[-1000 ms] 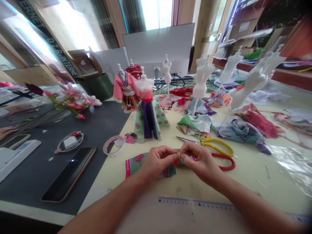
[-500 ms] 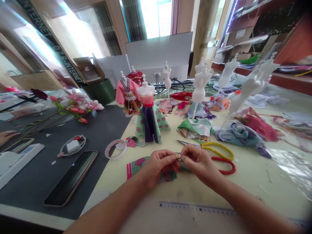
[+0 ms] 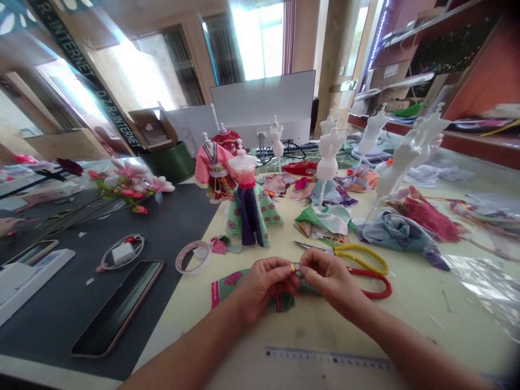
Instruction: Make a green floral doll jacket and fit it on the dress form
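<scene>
Near the table's middle, my left hand [image 3: 266,281] pinches a tiny gold-coloured piece [image 3: 292,267] between thumb and fingertips. Close against it, my right hand [image 3: 329,273] has thumb and forefinger pressed together at a small pale bit [image 3: 297,266]. Under both hands lies a green cloth piece [image 3: 233,279] with pink flowers and pink trim, partly hidden by them. Scissors [image 3: 361,257] with one yellow and one red handle rest just beyond and beside my right hand. A clear ruler [image 3: 325,357] lies nearer, between my forearms.
Behind stand dressed doll forms [image 3: 247,200] and bare white mannequins [image 3: 328,154] among fabric scraps [image 3: 398,230]. At left are a tape roll [image 3: 193,257], a phone [image 3: 117,309], a charger [image 3: 123,252] and flowers [image 3: 134,181]. Crinkled clear film [image 3: 483,281] lies right.
The view has tilted slightly upward, so the table items sit lower in it. Both hands keep nearly the same pinch. Another person's hand at the far left has become blurred.
</scene>
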